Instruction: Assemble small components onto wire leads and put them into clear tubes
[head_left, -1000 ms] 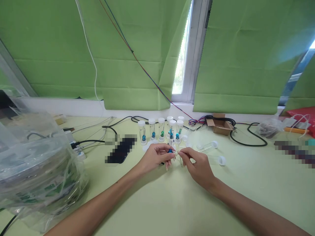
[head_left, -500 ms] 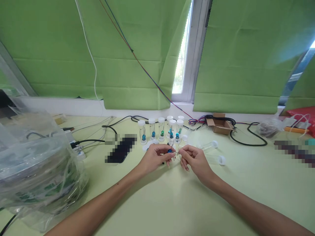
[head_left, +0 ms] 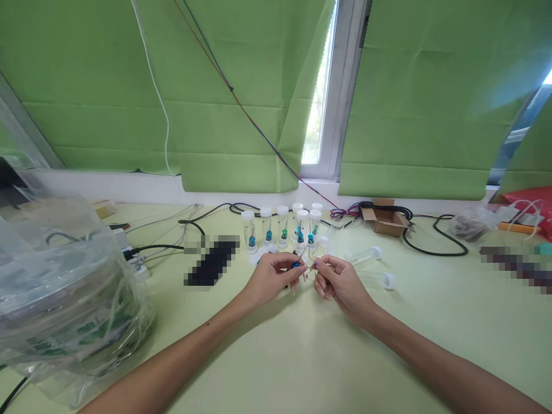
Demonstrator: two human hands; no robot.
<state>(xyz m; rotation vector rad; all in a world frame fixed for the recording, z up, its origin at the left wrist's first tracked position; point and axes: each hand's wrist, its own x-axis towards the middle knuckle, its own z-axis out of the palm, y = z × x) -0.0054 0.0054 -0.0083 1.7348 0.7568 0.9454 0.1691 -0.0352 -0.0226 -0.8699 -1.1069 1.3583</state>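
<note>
From the head view, the left hand (head_left: pixel 271 278) pinches a small blue bead (head_left: pixel 296 264) at its fingertips, and the right hand (head_left: pixel 340 283) pinches a thin wire (head_left: pixel 307 248) just beside it. Capped vials (head_left: pixel 282 228) stand just beyond the fingers. A loosened pinch could likely drop the bead onto the table (head_left: pixel 302 356).

Bare forearms, seemingly painted nails.
</note>
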